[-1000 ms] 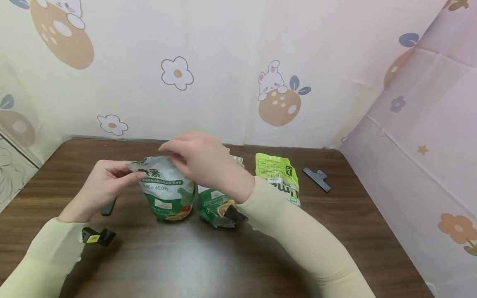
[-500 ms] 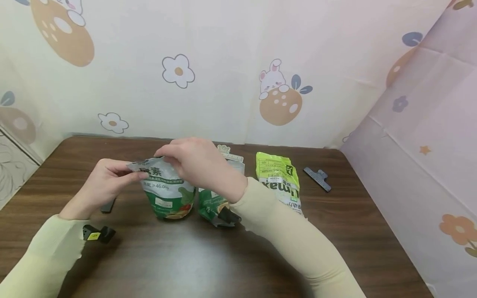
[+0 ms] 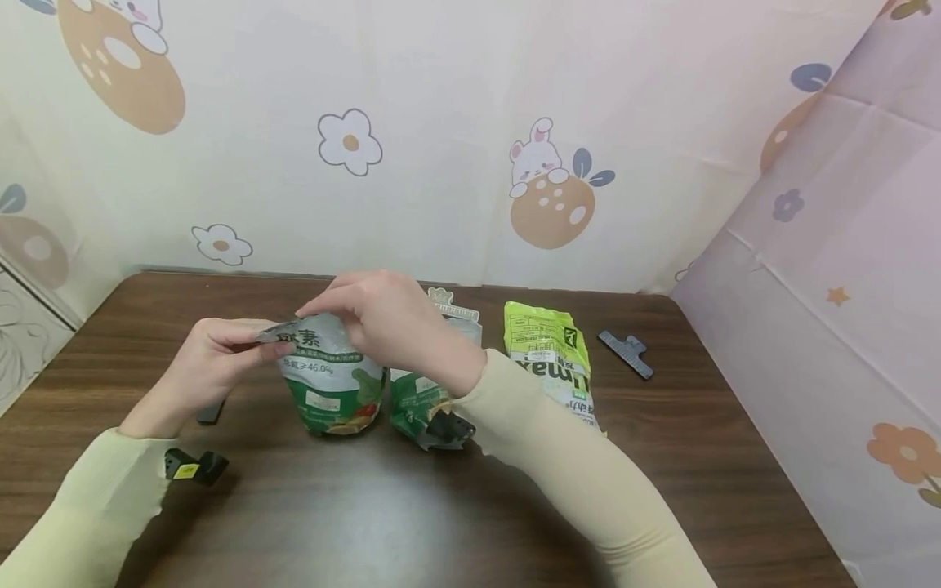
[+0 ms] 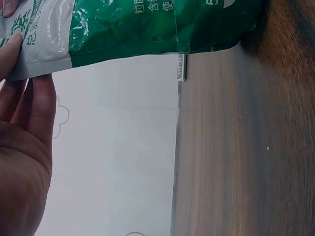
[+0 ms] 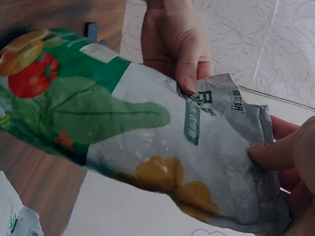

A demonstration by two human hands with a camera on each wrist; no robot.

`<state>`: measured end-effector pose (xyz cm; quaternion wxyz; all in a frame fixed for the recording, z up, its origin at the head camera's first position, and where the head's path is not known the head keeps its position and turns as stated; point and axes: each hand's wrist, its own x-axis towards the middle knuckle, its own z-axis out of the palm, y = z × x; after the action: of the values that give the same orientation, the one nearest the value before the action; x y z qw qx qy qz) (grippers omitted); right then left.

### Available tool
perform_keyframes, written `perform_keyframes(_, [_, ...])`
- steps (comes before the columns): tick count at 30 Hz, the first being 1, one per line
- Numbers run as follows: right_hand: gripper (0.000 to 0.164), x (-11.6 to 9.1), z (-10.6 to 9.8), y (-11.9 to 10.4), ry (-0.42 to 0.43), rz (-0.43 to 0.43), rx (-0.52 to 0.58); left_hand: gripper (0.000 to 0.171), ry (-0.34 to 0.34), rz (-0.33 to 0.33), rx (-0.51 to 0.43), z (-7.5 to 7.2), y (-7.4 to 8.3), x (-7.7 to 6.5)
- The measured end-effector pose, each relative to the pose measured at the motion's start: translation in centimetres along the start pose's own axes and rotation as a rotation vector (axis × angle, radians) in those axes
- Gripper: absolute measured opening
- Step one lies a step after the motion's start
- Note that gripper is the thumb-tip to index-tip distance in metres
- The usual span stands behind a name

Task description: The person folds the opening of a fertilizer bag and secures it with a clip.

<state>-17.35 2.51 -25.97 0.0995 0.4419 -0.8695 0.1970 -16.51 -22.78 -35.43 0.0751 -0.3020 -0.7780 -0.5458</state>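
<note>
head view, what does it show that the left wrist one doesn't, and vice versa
Only the head view: the lime-yellow bag, the second green bag, a printed rabbit.
Only the left wrist view: white lettering on the lower green part of the held bag.
Both: that bag, the left hand pinching it, the wooden table.

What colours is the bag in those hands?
The bag is green below and silvery grey above, with a printed red tomato. Best view: right wrist.

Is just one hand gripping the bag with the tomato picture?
No, the right wrist view shows the left hand and the right hand both pinching that bag near its top.
</note>
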Motion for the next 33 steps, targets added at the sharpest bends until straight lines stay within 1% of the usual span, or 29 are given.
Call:
perform_keyframes(2, [0.046,0.0,0.0,0.1,0.003,0.017,0.026,0.026,-0.013,0.027,-0.012,0.0,-0.1,0.1])
perform_keyframes(5, [0.045,0.0,0.1,0.3,0.017,0.020,0.070,0.028,-0.023,0.059,-0.002,0.1,-0.2,0.2])
perform_keyframes(8, [0.044,-0.1,0.3,0.5,0.028,0.026,0.111,0.033,-0.030,0.088,0.033,0.1,-0.2,0.2])
perform_keyframes(11, [0.045,-0.2,0.3,0.5,0.028,0.044,0.137,0.036,-0.022,0.103,0.096,0.2,-0.1,0.2])
perform_keyframes(12, [0.045,-0.2,0.2,0.5,0.027,0.045,0.136,0.037,-0.016,0.098,0.119,0.2,0.0,0.1])
perform_keyframes(14, [0.044,-0.2,0.1,0.3,0.023,0.040,0.126,0.039,-0.015,0.063,0.138,0.2,0.3,0.0])
perform_keyframes(16, [0.044,-0.3,-0.1,0.0,0.012,0.031,0.103,0.031,-0.034,0.034,0.135,0.1,0.6,-0.2])
perform_keyframes(17, [0.043,-0.3,-0.3,-0.2,0.006,0.023,0.091,0.027,-0.051,0.026,0.102,0.1,0.8,-0.2])
perform_keyframes(18, [0.043,-0.3,-0.4,-0.4,0.002,0.013,0.081,0.030,-0.062,0.016,0.058,0.1,1.0,-0.3])
perform_keyframes(20, [0.043,-0.3,-0.5,-0.7,-0.012,0.005,0.071,0.044,-0.098,-0.004,0.005,0.0,1.3,-0.4])
perform_keyframes(21, [0.043,-0.3,-0.6,-0.8,-0.019,0.003,0.068,0.048,-0.111,-0.007,-0.009,-0.1,1.4,-0.4])
perform_keyframes(22, [0.043,-0.3,-0.6,-0.9,-0.021,-0.002,0.066,0.048,-0.116,-0.010,-0.019,-0.1,1.4,-0.4])
perform_keyframes(23, [0.043,-0.3,-0.6,-0.9,-0.022,-0.003,0.066,0.043,-0.112,-0.027,-0.023,0.0,1.4,-0.3])
perform_keyframes(25, [0.043,-0.3,-0.6,-1.0,-0.024,0.003,0.064,0.034,-0.114,-0.059,0.021,-0.1,1.4,-0.3])
perform_keyframes(27, [0.043,-0.3,-0.5,-1.0,-0.024,0.007,0.059,0.029,-0.110,-0.072,0.040,0.0,1.2,-0.2])
perform_keyframes(30, [0.043,-0.3,-0.5,-0.9,-0.021,0.012,0.057,0.024,-0.116,-0.095,0.048,0.0,1.2,-0.1])
perform_keyframes(33, [0.041,-0.3,-0.5,-0.8,-0.015,0.012,0.051,0.023,-0.124,-0.095,0.042,0.1,1.1,0.1])
